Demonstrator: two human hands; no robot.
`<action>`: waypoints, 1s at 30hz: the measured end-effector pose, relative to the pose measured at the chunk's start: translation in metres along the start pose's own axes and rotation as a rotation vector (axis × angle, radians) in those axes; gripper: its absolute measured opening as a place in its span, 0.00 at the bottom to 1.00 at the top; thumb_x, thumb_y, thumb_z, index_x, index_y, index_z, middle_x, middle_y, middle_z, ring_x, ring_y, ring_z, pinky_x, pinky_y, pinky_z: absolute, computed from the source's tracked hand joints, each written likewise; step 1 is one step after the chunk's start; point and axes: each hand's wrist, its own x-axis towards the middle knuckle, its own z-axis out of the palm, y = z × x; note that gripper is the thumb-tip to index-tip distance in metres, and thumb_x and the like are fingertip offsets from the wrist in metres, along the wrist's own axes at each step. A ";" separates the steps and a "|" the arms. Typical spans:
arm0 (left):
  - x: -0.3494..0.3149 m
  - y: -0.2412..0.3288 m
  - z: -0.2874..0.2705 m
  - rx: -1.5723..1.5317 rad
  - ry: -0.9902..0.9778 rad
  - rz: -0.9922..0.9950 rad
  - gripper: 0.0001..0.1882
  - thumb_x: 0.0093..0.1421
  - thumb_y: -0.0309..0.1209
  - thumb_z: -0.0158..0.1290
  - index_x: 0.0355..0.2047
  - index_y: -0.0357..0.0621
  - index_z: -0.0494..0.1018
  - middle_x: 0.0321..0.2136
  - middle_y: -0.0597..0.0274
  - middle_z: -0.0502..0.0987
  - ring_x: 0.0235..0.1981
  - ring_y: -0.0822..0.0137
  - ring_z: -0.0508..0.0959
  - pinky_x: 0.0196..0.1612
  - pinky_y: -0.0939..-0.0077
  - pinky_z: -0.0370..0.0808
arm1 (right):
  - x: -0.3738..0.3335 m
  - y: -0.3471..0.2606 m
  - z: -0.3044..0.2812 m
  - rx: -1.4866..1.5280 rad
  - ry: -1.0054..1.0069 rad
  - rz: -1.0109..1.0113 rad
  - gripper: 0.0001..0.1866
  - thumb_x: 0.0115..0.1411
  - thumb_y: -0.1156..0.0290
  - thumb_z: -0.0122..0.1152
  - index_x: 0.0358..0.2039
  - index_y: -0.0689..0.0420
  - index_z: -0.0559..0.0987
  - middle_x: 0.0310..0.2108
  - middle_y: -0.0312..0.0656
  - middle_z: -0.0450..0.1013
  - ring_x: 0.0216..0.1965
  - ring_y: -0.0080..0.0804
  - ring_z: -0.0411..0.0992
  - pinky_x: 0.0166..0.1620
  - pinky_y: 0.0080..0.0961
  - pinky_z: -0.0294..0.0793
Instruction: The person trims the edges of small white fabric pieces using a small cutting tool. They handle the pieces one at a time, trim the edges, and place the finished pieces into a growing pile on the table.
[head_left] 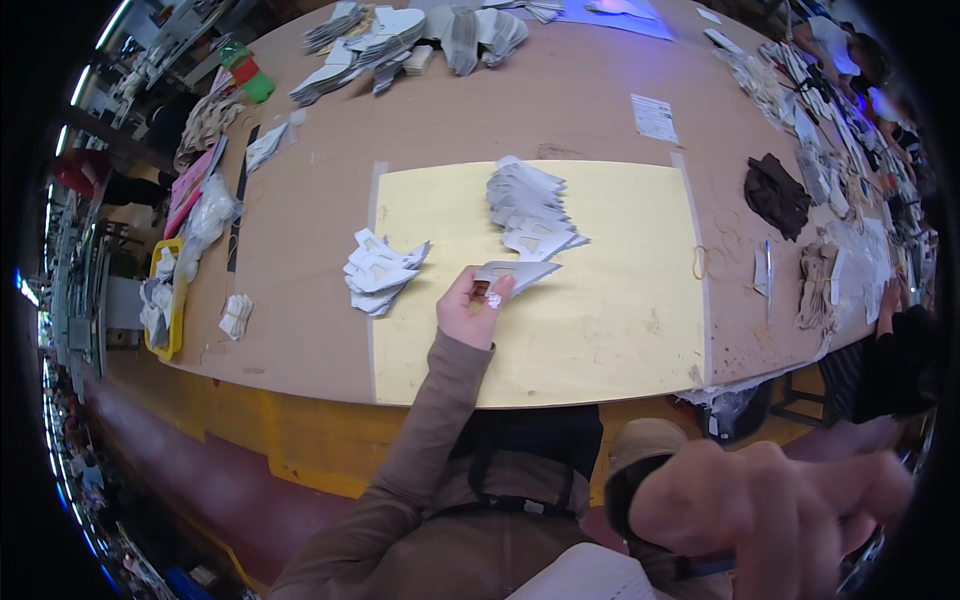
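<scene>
My left hand [466, 318] pinches a flat, pale grey cut piece [528, 272] with a pointed end and a small cut-out, above the yellow sheet [600, 345]. A small white patch shows at its thumb. Beyond it, a fanned stack of similar cut pieces [525, 200] runs away from me. To the left of the hand lies a second, looser pile of these pieces [378, 275]. My right hand [765, 500] is raised close to the camera at the lower right, off the table. Its fingers look bent but are blurred, and I cannot see whether they hold anything.
Bundles of grey pieces [375, 45] lie at the far side. On the left are a green bottle [245, 70], a yellow basket [178, 310] and a tied white bundle [235, 316]. Dark cloth [776, 195] and rubber bands [708, 262] lie right; people are at the right edge.
</scene>
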 end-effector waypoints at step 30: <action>0.004 0.007 0.000 -0.029 -0.041 -0.036 0.11 0.62 0.31 0.58 0.38 0.34 0.74 0.29 0.66 0.76 0.30 0.78 0.71 0.37 0.82 0.69 | -0.041 0.044 -0.083 0.060 0.759 -0.019 0.28 0.71 0.45 0.30 0.70 0.26 0.45 0.71 0.35 0.48 0.69 0.38 0.49 0.70 0.43 0.41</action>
